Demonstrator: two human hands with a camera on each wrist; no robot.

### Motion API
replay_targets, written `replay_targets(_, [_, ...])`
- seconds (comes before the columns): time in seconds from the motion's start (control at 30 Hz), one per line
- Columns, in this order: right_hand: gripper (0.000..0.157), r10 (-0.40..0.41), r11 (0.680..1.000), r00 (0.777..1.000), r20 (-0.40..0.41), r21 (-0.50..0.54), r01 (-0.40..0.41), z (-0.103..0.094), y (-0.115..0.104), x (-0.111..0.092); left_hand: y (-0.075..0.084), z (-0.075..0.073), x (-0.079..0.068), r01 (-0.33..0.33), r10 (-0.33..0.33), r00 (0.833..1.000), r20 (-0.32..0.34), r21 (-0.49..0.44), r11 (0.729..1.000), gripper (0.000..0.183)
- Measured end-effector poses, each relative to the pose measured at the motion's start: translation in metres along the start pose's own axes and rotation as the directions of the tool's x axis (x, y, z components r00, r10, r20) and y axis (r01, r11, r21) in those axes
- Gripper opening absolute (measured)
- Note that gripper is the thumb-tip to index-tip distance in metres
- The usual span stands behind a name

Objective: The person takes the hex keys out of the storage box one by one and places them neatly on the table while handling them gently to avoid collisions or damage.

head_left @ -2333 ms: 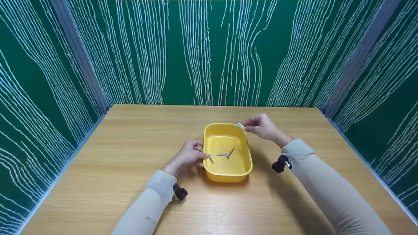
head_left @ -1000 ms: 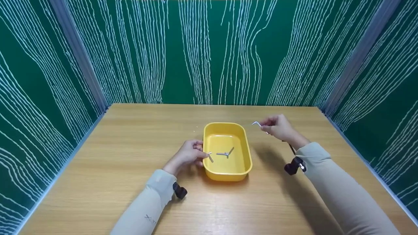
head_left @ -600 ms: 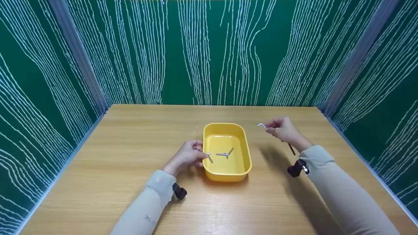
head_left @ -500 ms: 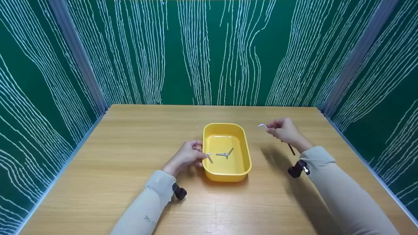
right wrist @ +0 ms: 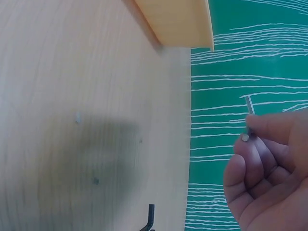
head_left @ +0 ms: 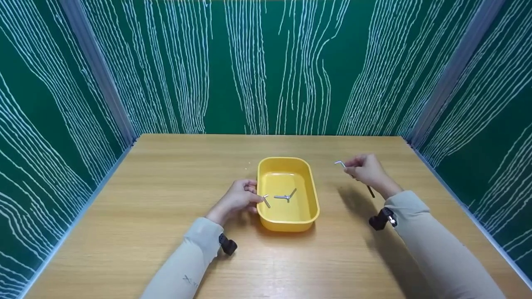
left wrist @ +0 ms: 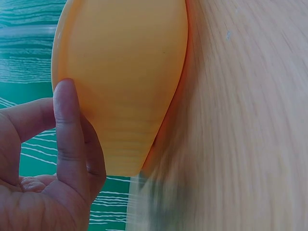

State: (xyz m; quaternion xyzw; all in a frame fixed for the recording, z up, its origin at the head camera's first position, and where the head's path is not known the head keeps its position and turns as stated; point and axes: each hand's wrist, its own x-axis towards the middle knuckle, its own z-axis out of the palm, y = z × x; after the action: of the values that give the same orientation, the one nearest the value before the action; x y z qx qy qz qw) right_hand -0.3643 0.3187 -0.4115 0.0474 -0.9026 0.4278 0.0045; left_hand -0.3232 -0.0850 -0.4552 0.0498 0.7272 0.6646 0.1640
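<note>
A yellow plastic tub stands mid-table. My left hand grips its left wall, thumb at the rim, fingers along the outside; the left wrist view shows those fingers against the tub wall. Inside the tub lie several small silver hex keys, one of them close to my left thumb. To the right of the tub, my right hand pinches a bent silver hex key above the table. That key also shows in the right wrist view, between thumb and fingers, its lower part mostly hidden.
A black bent rod like a hex key lies on the wooden table below my right wrist. Tiny pale specks are left of the tub's far end. Green walls with white lines enclose the table's back and sides.
My right hand has moved from the tub's far right rim to the right and slightly nearer, carrying the silver hex key. This uncovers the black rod. The left hand stays on the tub.
</note>
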Motion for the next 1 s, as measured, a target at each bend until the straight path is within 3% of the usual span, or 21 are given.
replay_targets(1.0, [0.027, 0.17, 0.985, 0.985, 0.001, -0.004, -0.17, -0.003, 0.03, -0.017, -0.001, 0.001, 0.0, -0.012, 0.012, 1.0, 0.007, -0.001, 1.0, 0.063])
